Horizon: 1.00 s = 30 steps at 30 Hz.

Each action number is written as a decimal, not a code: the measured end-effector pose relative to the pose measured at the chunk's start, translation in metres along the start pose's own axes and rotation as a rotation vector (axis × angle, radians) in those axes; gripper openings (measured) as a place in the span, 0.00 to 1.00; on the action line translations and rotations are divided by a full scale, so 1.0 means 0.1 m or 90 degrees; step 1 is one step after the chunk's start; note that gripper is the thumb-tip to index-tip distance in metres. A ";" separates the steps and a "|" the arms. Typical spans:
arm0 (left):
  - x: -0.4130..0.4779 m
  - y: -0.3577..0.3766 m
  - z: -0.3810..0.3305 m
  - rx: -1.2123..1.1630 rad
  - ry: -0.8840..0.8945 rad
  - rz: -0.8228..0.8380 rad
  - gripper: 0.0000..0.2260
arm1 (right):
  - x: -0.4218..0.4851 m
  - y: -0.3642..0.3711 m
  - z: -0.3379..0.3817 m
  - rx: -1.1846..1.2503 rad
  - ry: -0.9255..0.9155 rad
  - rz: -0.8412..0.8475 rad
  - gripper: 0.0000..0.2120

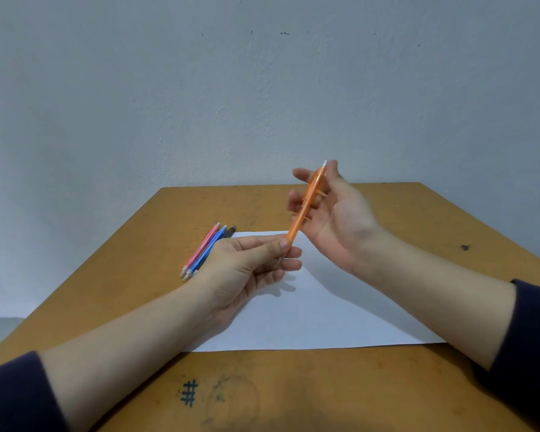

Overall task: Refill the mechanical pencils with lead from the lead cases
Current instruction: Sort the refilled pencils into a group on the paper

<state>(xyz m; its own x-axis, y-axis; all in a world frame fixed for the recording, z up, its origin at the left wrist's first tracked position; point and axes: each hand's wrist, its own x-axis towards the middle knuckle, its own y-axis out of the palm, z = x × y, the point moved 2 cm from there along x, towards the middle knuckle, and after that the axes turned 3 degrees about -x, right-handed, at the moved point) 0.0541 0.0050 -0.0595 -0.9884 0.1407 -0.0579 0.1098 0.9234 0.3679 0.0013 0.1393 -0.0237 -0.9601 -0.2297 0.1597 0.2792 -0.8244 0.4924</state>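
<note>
Place: a plain study corner; whether home or classroom cannot be told.
Desk: worn brown wooden desk (418, 219), scuffed and stained.
Wall: bare pale wall (262, 88) right behind the desk's far edge.
On the desk: white sheet of paper (325, 313) mid-desk; coloured mechanical pencils (205, 249) on its left half.
Desk's near edge: inked hash doodle (190, 392).

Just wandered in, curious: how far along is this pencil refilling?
Done: nothing plainly. In hand: the orange pencil, lower end pinched by the left hand, upper end held by the right hand. Still to do: the pink, blue and dark pencils lying beside the paper. No lead case shows.
</note>
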 end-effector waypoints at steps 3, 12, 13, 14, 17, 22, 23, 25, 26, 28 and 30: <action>0.01 -0.01 -0.03 -0.025 0.027 -0.015 0.13 | -0.03 0.01 -0.01 -0.098 -0.053 0.004 0.12; 0.02 -0.04 -0.08 0.396 0.225 -0.076 0.09 | 0.02 -0.04 0.10 -0.191 -0.106 -0.032 0.10; 0.03 -0.06 -0.09 0.509 0.255 -0.067 0.09 | 0.05 -0.08 0.13 -0.235 -0.106 -0.054 0.11; 0.05 -0.09 -0.09 0.600 0.269 -0.054 0.09 | 0.08 -0.13 0.16 -0.293 -0.103 -0.074 0.13; 0.13 -0.15 -0.04 0.843 0.280 0.000 0.19 | 0.16 -0.31 0.21 -0.464 -0.049 -0.116 0.18; 0.23 -0.22 0.11 1.041 0.115 0.084 0.30 | 0.22 -0.49 0.28 -0.881 0.053 -0.080 0.19; 0.24 -0.22 0.11 1.051 0.098 0.092 0.30 | 0.23 -0.50 0.27 -0.949 0.061 -0.067 0.19; 0.23 -0.22 0.11 1.057 0.087 0.101 0.30 | 0.23 -0.52 0.23 -1.032 0.070 -0.054 0.20; 0.23 -0.22 0.11 1.057 0.085 0.101 0.30 | 0.23 -0.52 0.20 -1.061 0.068 -0.054 0.20; 0.24 -0.23 0.11 1.057 0.085 0.101 0.30 | 0.23 -0.51 0.17 -1.118 0.054 -0.061 0.21; 0.24 -0.24 0.11 1.054 0.080 0.105 0.30 | 0.22 -0.50 0.14 -1.162 0.044 -0.068 0.22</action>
<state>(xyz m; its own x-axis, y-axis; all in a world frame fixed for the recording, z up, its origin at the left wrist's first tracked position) 0.0287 -0.0094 -0.0800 -0.9486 0.3159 -0.0211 0.1107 0.2685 -0.9569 -0.0333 0.1826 -0.0323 -0.9824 -0.1244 0.1391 -0.0976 -0.2934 -0.9510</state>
